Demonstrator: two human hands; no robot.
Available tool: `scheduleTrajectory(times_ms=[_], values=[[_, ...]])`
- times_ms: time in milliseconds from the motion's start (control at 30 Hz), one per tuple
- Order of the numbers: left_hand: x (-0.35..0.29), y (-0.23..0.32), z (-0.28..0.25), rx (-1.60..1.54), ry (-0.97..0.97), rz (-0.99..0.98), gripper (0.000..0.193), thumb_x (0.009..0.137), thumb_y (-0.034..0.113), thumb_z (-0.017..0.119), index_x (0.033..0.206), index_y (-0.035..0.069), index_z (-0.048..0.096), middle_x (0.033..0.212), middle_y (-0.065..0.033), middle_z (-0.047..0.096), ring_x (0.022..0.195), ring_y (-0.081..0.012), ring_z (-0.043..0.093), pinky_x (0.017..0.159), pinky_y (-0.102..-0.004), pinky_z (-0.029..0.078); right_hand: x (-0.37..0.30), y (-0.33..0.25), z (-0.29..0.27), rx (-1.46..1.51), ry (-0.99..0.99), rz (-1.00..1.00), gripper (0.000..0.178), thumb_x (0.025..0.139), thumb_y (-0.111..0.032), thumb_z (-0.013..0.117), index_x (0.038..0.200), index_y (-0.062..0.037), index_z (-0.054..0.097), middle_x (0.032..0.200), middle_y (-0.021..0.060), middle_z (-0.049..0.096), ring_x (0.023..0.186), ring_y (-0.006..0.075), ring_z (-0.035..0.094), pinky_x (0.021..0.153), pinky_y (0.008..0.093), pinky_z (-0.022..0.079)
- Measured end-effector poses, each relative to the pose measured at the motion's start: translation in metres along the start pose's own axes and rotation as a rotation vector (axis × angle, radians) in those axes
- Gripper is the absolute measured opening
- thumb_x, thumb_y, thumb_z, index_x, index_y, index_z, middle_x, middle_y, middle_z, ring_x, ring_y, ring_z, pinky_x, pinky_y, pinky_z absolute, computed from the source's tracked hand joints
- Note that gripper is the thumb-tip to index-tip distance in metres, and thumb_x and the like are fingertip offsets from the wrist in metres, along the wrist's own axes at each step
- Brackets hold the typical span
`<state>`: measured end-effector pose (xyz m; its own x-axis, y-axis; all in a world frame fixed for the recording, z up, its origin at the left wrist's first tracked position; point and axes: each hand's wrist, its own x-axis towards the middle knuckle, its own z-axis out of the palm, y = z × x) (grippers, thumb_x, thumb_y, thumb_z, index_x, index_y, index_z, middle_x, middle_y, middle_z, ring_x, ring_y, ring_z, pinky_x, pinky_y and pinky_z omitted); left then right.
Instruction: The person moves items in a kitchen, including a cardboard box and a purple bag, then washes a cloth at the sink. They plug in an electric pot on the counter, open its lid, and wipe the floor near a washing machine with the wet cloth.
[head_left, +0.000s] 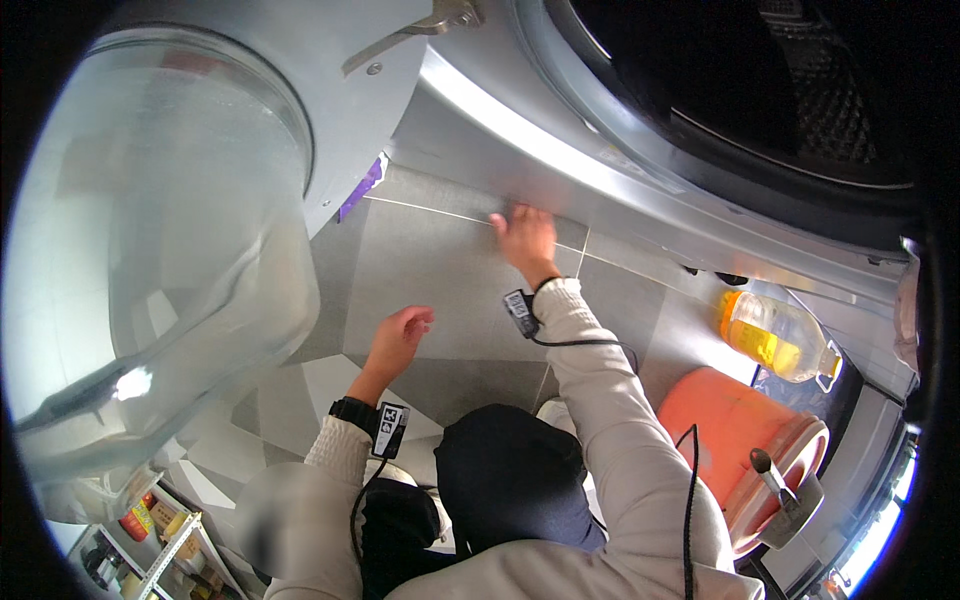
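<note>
A front-loading washing machine fills the upper right, its silver front panel (570, 165) curving above the floor and its dark drum (800, 90) exposed. The glass door (200, 220) is swung out to the left. My right hand (528, 240) reaches forward to the foot of the front panel, thumb spread and nothing visible in it; whether the fingertips touch the panel I cannot tell. Above the tiles, nearer to me, my left hand (398, 337) hangs with loosely bent fingers and holds nothing visible. Both wrists wear dark bands with small cabled boxes.
An orange bucket (715, 430) with a metal scoop (770, 470) on it stands at the right. Beyond it is a clear, yellow-labelled plastic bottle (775, 335). A purple piece (362, 188) shows below the door hinge side. A shelf rack (165, 545) is at lower left.
</note>
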<state>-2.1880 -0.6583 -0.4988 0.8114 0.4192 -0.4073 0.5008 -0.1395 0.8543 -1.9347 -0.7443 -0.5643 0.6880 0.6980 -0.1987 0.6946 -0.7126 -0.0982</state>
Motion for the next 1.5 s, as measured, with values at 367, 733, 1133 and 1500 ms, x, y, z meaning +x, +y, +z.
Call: scheduleTrajectory(times_ms=[367, 733, 1133, 1500], values=[[0.007, -0.008, 0.02, -0.088, -0.056, -0.015, 0.017, 0.084, 0.002, 0.046, 0.098, 0.0, 0.056, 0.088, -0.0106, 0.063, 0.076, -0.0178, 0.061, 0.07, -0.0276, 0.047, 0.001, -0.036, 0.013, 0.282, 0.105, -0.289, 0.068, 0.086, -0.046, 0.04, 0.127, 0.0062, 0.03, 0.131, 0.0216, 0.033, 0.124, 0.0329, 0.029, 0.104, 0.0411, 0.021], [-0.003, -0.018, 0.012, -0.183, -0.044, -0.082, 0.018, 0.087, 0.004, 0.045, 0.102, -0.001, 0.054, 0.091, -0.009, 0.062, 0.078, -0.0155, 0.059, 0.074, -0.0263, 0.046, 0.036, -0.054, 0.02, 0.184, 0.321, -0.038, 0.064, 0.085, -0.051, 0.035, 0.118, 0.0032, 0.045, 0.126, 0.0183, 0.042, 0.123, 0.0333, 0.029, 0.104, 0.0433, 0.016], [-0.001, -0.018, 0.011, -0.288, 0.011, -0.089, 0.017, 0.085, 0.001, 0.044, 0.097, -0.002, 0.055, 0.087, -0.0097, 0.062, 0.078, -0.0164, 0.06, 0.071, -0.0257, 0.047, 0.02, -0.133, 0.008, 0.12, 0.059, -0.618, 0.077, 0.085, -0.053, 0.036, 0.129, 0.009, 0.025, 0.137, 0.0219, 0.023, 0.13, 0.0304, 0.017, 0.108, 0.0362, 0.013], [-0.013, -0.038, 0.003, -0.338, 0.132, -0.125, 0.018, 0.086, -0.001, 0.042, 0.1, -0.004, 0.054, 0.089, -0.0109, 0.061, 0.08, -0.0165, 0.06, 0.073, -0.0269, 0.048, 0.055, -0.106, 0.005, 0.107, -0.059, -0.092, 0.076, 0.084, -0.058, 0.031, 0.122, 0.0073, 0.04, 0.13, 0.0219, 0.037, 0.124, 0.0331, 0.029, 0.105, 0.0413, 0.016]])
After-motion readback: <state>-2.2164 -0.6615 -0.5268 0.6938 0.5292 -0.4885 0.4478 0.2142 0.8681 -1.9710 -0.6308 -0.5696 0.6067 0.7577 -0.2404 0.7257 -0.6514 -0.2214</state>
